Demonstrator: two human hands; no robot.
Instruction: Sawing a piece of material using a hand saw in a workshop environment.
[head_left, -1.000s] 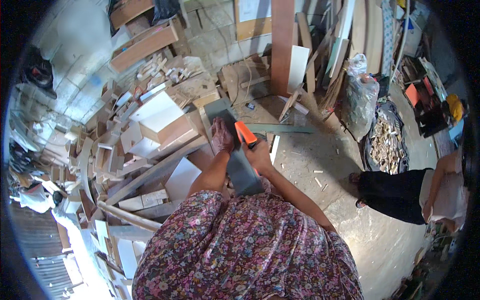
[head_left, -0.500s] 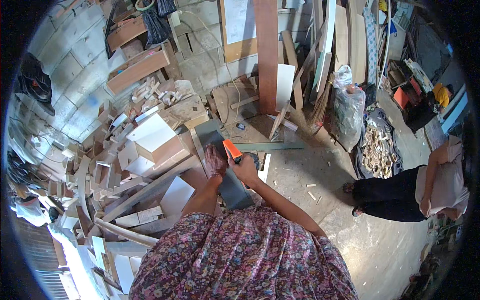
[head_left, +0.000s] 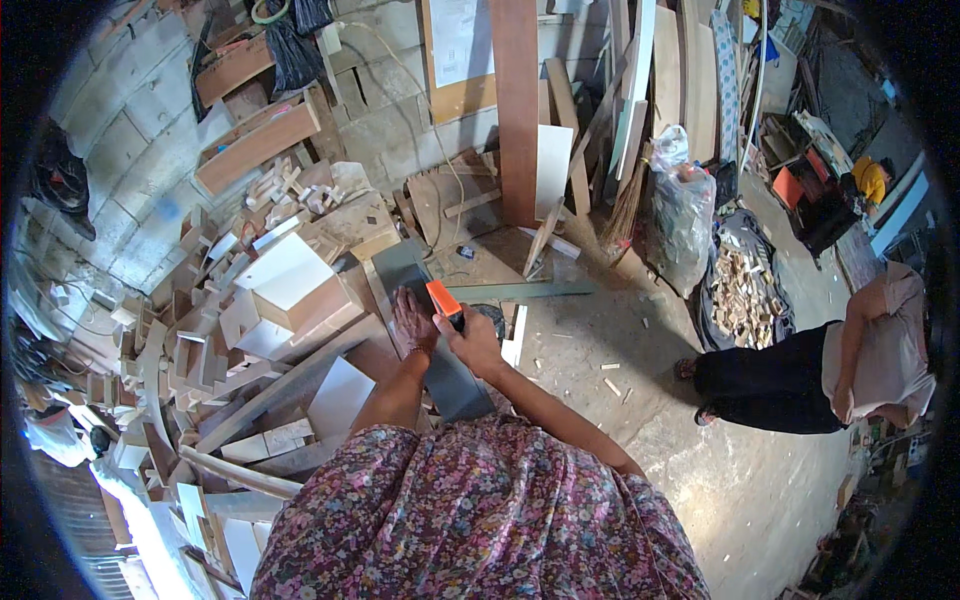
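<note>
A person in a floral garment (head_left: 470,520), dark cloth printed with small pink, white and purple flowers, filling the frame from six o'clock. Both forearms are bare, and a thin bracelet (head_left: 417,351) circles the left wrist toward twelve o'clock.

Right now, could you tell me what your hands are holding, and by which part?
The right hand grips an orange tool by its lower end; its kind is unclear. The left hand lies flat on the grey board.

Left hand (head_left: 413,322) lies flat, fingers spread (palm down); right hand (head_left: 470,340) is fisted, both arms outstretched
</note>
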